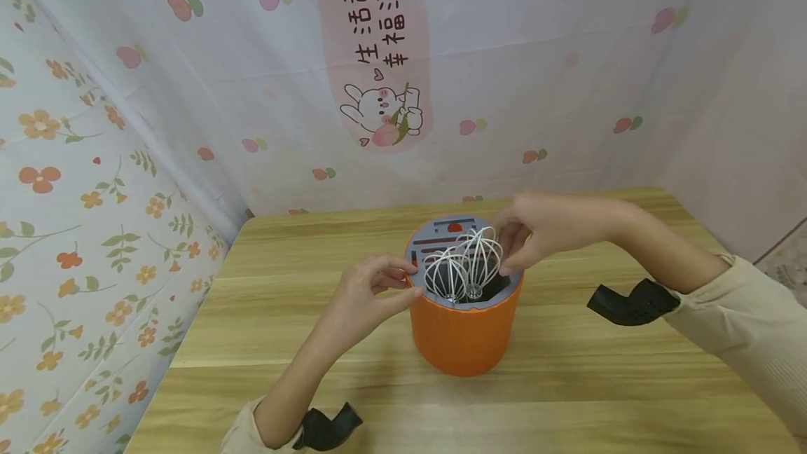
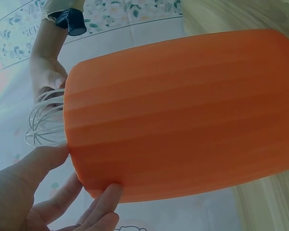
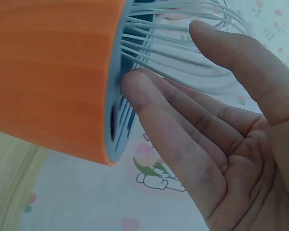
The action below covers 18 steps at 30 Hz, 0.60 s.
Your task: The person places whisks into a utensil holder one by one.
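An orange utensil holder [image 1: 463, 338] with a grey slotted top [image 1: 435, 230] stands upright on the table. Two whisks stand in its front opening, wire heads up: one whisk [image 1: 444, 273] at the left, the other whisk [image 1: 483, 258] at the right and a little higher. My left hand [image 1: 368, 296] holds the holder's left rim, thumb at the edge and fingers against the orange wall [image 2: 183, 115]. Over the right rim is my right hand [image 1: 548, 226], fingers loosely bent. In the right wrist view its fingertips [image 3: 137, 84] are at the grey top, beside the whisk wires [image 3: 178, 48].
The wooden table [image 1: 302, 272] reaches back to a hanging printed cloth [image 1: 265, 90]. A floral cloth [image 1: 82, 230] runs along the left side. Each wrist carries a black device, such as the right wrist's black mount [image 1: 633, 302].
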Each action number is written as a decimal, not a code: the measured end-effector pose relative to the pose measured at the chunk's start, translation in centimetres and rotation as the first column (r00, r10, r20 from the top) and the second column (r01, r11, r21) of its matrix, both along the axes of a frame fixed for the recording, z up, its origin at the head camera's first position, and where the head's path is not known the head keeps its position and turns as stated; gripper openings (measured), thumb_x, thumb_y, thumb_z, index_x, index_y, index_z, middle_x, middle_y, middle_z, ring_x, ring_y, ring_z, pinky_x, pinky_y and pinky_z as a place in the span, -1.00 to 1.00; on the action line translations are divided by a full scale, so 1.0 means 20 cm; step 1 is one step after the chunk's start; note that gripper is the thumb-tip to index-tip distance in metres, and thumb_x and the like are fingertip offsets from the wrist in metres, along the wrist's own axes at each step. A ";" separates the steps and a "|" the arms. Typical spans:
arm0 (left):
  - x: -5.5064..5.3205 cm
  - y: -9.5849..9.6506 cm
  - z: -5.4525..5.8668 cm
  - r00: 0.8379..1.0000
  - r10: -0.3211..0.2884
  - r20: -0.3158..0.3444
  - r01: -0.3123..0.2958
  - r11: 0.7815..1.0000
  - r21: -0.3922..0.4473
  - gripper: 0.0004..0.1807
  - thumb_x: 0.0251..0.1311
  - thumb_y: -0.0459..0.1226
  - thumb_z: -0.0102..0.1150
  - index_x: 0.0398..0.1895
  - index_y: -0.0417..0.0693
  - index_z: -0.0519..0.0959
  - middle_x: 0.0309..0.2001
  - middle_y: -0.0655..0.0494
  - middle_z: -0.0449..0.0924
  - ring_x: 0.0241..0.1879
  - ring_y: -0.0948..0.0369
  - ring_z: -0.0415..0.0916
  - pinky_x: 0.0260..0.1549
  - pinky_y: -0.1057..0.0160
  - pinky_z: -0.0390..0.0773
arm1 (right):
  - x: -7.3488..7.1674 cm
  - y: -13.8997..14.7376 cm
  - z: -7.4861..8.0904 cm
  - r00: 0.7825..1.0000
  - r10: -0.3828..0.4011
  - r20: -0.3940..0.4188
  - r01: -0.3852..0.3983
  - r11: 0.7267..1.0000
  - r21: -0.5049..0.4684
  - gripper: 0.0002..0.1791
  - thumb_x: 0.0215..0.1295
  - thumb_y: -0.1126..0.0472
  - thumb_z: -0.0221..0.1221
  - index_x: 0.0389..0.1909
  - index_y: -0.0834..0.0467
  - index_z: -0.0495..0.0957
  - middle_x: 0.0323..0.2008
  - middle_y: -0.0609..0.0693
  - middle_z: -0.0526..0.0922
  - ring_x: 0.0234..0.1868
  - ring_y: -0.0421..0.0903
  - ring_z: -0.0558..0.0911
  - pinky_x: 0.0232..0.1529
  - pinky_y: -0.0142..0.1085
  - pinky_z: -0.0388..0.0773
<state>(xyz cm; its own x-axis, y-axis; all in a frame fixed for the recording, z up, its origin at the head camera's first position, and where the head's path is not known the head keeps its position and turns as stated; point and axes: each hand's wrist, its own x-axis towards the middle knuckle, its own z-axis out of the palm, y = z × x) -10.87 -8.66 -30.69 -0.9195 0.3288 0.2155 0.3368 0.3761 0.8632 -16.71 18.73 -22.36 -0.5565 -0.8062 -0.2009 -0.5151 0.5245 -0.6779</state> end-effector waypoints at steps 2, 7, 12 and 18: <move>0.00 0.00 0.00 1.000 0.002 -0.002 -0.002 1.000 0.002 -0.75 -0.04 -0.35 0.35 -0.23 -0.04 0.60 -0.27 0.11 0.52 -0.33 0.28 0.58 -0.14 0.28 0.53 | 0.00 0.01 0.00 1.000 -0.003 -0.022 0.004 1.000 0.004 -0.65 0.08 0.13 0.30 -0.19 0.28 0.54 -0.41 -0.13 0.65 -0.34 -0.19 0.65 -0.26 -0.33 0.58; -0.01 0.01 0.00 1.000 0.005 -0.002 -0.005 1.000 0.009 -0.75 -0.05 -0.35 0.35 -0.24 -0.03 0.60 -0.28 0.12 0.52 -0.33 0.28 0.57 -0.14 0.28 0.53 | 0.01 0.04 -0.01 0.998 -0.006 -0.060 0.006 1.000 -0.007 -0.63 0.12 0.12 0.27 -0.12 0.27 0.54 -0.38 -0.15 0.65 -0.32 -0.22 0.64 -0.25 -0.32 0.57; 0.00 0.01 0.00 1.000 0.003 -0.004 -0.003 1.000 0.000 -0.75 -0.04 -0.34 0.35 -0.24 -0.03 0.60 -0.28 0.12 0.53 -0.33 0.29 0.57 -0.10 0.26 0.51 | 0.01 0.08 -0.01 0.997 -0.039 -0.060 0.037 0.999 -0.032 -0.66 0.12 0.15 0.27 -0.13 0.27 0.54 -0.36 -0.13 0.65 -0.29 -0.21 0.64 -0.21 -0.32 0.56; -0.03 -0.06 0.01 0.999 0.029 -0.017 -0.029 0.999 -0.031 -0.77 0.01 -0.28 0.33 -0.21 -0.07 0.62 -0.23 0.06 0.53 -0.27 0.23 0.57 -0.03 0.13 0.47 | -0.03 0.15 0.01 0.990 -0.124 -0.059 0.123 0.992 -0.028 -0.59 0.13 0.16 0.26 -0.07 0.34 0.52 -0.33 -0.08 0.66 -0.28 -0.19 0.64 -0.17 -0.35 0.54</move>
<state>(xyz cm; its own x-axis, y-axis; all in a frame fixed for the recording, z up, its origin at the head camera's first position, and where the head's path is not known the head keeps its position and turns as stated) -11.53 -9.82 -30.49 -0.9251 0.3090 0.2208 0.3395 0.4127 0.8452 -17.31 21.82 -22.13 -0.6628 -0.7347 -0.1447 -0.4880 0.5704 -0.6606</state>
